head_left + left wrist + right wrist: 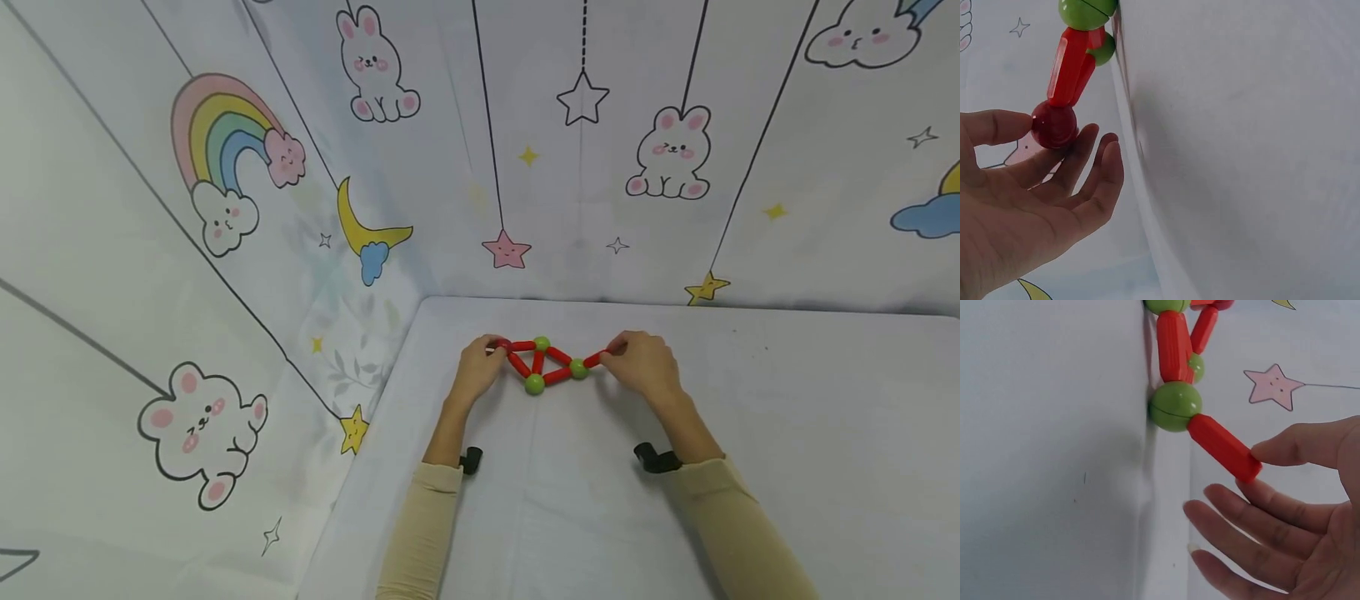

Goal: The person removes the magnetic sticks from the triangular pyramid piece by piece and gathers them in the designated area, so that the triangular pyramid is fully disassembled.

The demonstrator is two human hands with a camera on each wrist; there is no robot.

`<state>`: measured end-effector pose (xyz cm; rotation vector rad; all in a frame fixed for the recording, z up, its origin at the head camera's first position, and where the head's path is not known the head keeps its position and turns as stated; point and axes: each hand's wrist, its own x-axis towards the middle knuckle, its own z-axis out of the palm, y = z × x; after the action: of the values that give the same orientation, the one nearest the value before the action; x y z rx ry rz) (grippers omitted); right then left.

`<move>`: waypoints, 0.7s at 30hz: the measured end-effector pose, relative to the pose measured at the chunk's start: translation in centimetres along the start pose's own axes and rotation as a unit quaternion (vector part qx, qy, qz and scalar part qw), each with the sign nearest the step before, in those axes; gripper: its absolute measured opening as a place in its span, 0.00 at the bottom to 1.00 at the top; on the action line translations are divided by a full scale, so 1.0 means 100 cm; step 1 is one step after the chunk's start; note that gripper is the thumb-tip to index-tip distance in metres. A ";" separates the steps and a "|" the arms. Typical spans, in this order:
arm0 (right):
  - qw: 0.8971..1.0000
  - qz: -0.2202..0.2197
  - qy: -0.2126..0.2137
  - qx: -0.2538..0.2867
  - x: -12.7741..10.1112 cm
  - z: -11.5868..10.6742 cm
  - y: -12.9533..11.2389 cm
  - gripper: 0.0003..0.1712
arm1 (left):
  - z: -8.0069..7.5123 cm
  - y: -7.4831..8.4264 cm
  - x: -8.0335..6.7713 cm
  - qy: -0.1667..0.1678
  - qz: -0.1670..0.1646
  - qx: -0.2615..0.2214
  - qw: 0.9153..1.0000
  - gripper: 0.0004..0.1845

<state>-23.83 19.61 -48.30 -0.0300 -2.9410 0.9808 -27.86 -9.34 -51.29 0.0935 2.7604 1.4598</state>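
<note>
From here the left hand (478,368) partly hides the red ball (1054,126) it pinches, the right hand (645,364) its pinched rod (1221,445), near the far edge of the surface (832,450).

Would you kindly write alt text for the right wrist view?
A right hand pinches one end of a red rod whose other end meets a green ball. Beyond are more rods and balls, plus a printed pink star.

Red rods (557,376), green balls (534,384), beige sleeves (420,533)
</note>
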 end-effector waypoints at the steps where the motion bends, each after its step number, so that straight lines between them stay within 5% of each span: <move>1: 1.000 0.004 -0.007 -0.002 0.000 -0.002 0.001 0.16 | 0.000 -0.001 0.001 -0.002 -0.002 0.005 1.000 0.20; 21: 0.994 0.031 -0.107 -0.016 0.005 -0.017 0.019 0.14 | -0.006 -0.014 0.003 -0.011 -0.002 0.070 0.997 0.18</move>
<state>-24.22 22.15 -48.11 -0.0174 -3.1676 1.0034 -28.25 -10.62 -52.08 0.1051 2.8405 1.2547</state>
